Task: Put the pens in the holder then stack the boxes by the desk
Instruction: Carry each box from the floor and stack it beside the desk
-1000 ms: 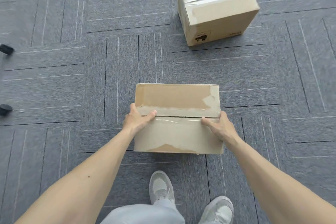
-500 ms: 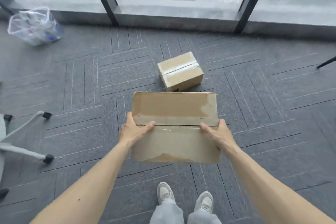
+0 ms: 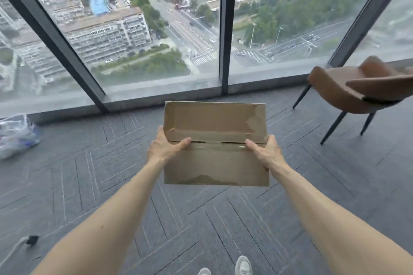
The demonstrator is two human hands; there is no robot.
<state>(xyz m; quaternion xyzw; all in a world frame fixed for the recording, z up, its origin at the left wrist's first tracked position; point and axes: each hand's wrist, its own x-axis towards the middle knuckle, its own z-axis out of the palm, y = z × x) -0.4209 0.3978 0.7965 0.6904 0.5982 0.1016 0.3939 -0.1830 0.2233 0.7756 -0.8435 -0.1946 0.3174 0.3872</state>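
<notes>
I hold a brown cardboard box [image 3: 215, 123] in the air in front of me, well above the carpet. My left hand [image 3: 164, 146] grips its left side with the thumb on top at the taped seam. My right hand [image 3: 266, 152] grips its right side the same way. The box is level, its top flaps closed, with torn paper patches on the top and front. The second, smaller box is hidden from view behind the held one or out of frame. No pens or holder are in sight.
A floor-to-ceiling window [image 3: 156, 29] with dark frames runs across the far side. A brown chair [image 3: 357, 89] on thin black legs stands at the right. A clear plastic bag [image 3: 15, 134] lies at the left by the window sill. A chair caster [image 3: 32, 240] shows at lower left.
Both hands have lifted the box from the floor up to about chest height. The view has tilted up from the carpet to the window, and the smaller box has dropped out of sight.
</notes>
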